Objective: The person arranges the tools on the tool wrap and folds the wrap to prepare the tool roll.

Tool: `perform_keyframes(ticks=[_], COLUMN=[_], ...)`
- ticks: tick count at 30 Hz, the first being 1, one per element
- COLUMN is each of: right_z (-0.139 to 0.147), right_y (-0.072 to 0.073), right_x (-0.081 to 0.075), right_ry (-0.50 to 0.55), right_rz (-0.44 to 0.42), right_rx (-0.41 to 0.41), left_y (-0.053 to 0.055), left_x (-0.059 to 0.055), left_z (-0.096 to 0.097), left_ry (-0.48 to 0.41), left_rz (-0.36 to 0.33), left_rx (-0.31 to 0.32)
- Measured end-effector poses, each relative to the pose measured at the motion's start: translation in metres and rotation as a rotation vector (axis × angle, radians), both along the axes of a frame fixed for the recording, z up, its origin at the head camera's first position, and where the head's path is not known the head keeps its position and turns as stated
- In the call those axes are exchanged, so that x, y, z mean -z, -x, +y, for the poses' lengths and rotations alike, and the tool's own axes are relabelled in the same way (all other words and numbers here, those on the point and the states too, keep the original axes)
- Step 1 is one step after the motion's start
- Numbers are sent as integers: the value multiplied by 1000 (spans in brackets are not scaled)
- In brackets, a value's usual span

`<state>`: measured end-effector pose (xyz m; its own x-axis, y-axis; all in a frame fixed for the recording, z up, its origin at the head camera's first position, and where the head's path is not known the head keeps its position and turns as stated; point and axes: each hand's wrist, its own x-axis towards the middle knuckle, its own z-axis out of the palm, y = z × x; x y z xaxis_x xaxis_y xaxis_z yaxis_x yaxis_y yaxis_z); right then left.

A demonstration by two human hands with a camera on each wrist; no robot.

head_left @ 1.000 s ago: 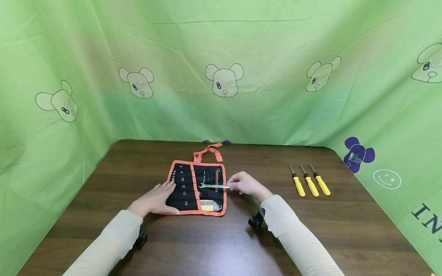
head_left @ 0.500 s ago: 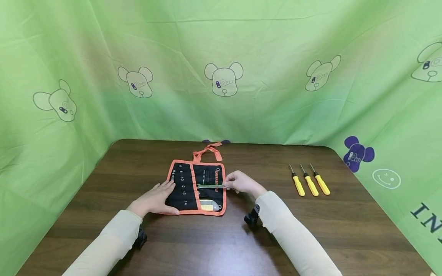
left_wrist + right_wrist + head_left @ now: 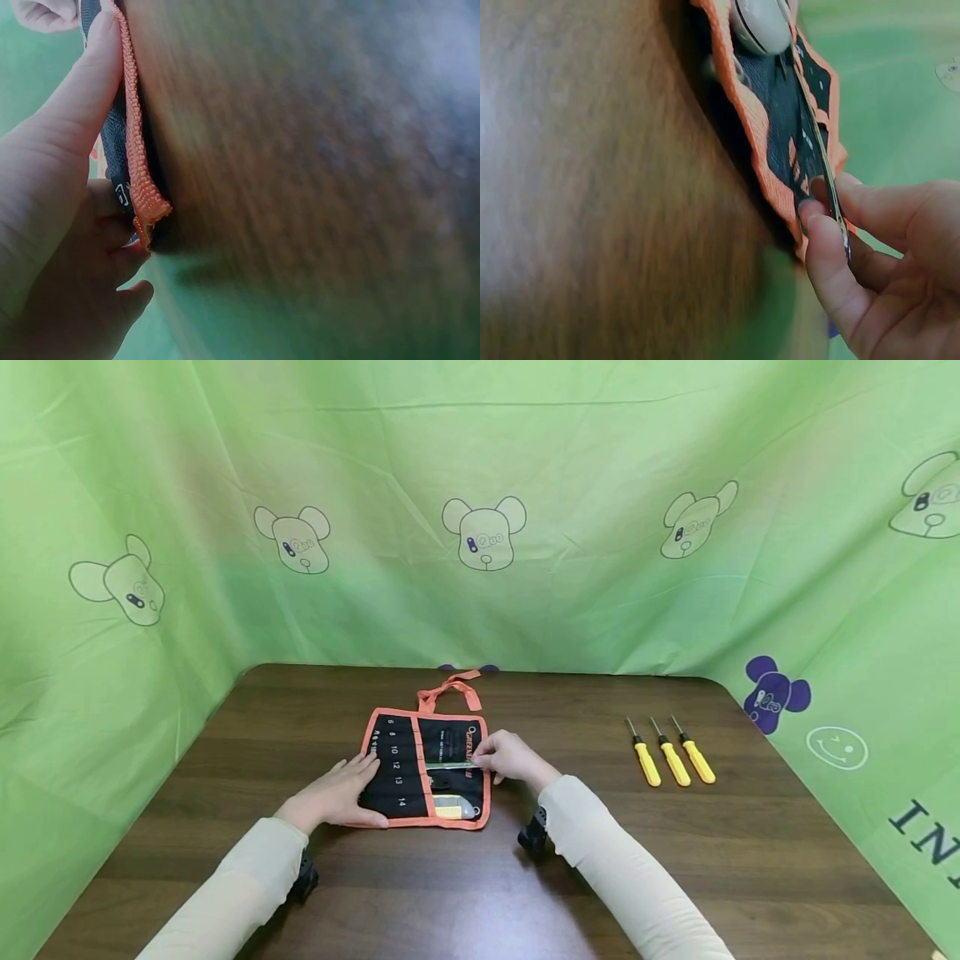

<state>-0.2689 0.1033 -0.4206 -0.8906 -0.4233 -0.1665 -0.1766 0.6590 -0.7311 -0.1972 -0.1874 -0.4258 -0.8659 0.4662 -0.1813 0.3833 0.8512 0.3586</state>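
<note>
A black tool pouch with orange trim and printed size numbers lies unrolled on the table. My left hand rests on its left side, fingers extended; the left wrist view has the thumb along the orange edging. Between thumb and fingers my right hand pinches the right end of a slim metal wrench, which lies across the pouch's right half. The wrench's left end reaches the orange pocket edge, its open-end head hidden there. Below it, a grey-and-yellow tool with a rounded end sits in a pocket.
Three yellow-handled screwdrivers, a left one, a middle one and a right one, lie side by side on the brown table. Orange tie straps extend behind the pouch. A green printed cloth hangs around the table.
My right hand has moved left with the wrench. Its open-end head, visible over the pouch earlier, has slipped under the pocket edge. My left hand has stayed in place.
</note>
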Motion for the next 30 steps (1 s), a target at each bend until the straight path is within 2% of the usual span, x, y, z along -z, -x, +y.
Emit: perform_keyframes(ticks=[8,16,30], right_z=[-17,-28,-43], right_y=[-1,-3,-4], right_x=[0,-1,-1], right_ry=[-32,-37,-70], right_rz=[37,89,93], right_rx=[-15,-80,-124], left_y=[0,0,1], left_x=[-1,-1,1], left_z=[1,0,0], left_ry=[-1,6,-1], left_rz=[-12,-9,-8], left_rx=[-10,-11,-7])
